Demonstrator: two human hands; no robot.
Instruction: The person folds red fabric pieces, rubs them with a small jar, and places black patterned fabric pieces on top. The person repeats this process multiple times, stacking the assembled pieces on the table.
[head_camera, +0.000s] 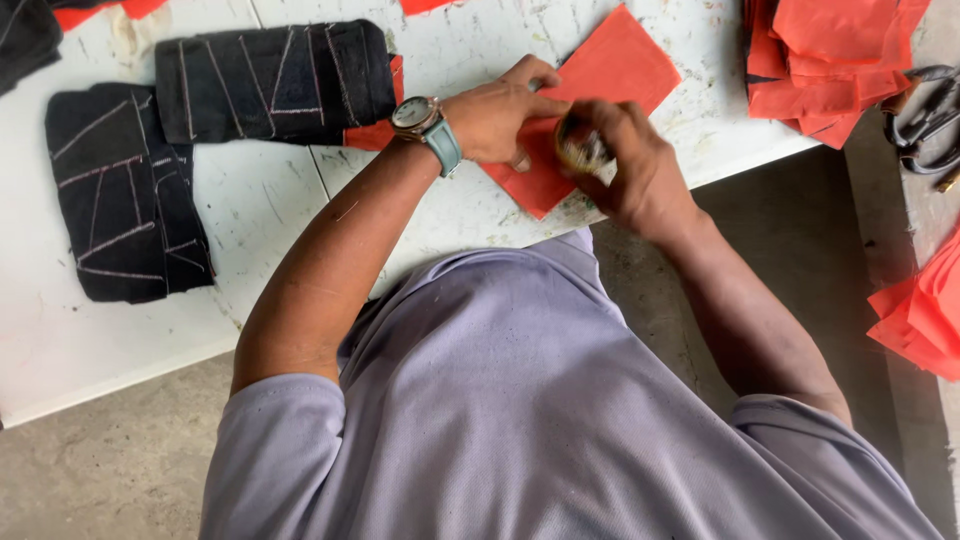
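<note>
Red fabric piece (612, 75): flat on the white desk (250, 200), a corner toward the person, its long diagonal running away up the desk.
Left hand (500, 115): pressed flat on its near left edge, fingers together.
Right hand (625, 160): just beside it, curled around a small round object (580, 148) (kind unclear), over the near corner.
Nearer hand: both touch.

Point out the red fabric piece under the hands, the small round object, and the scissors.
red fabric piece (620, 62): head view, bare upper part.
small round object (580, 150): head view, its visible face, in the right hand.
scissors (925, 115): head view, dark handles.
</note>
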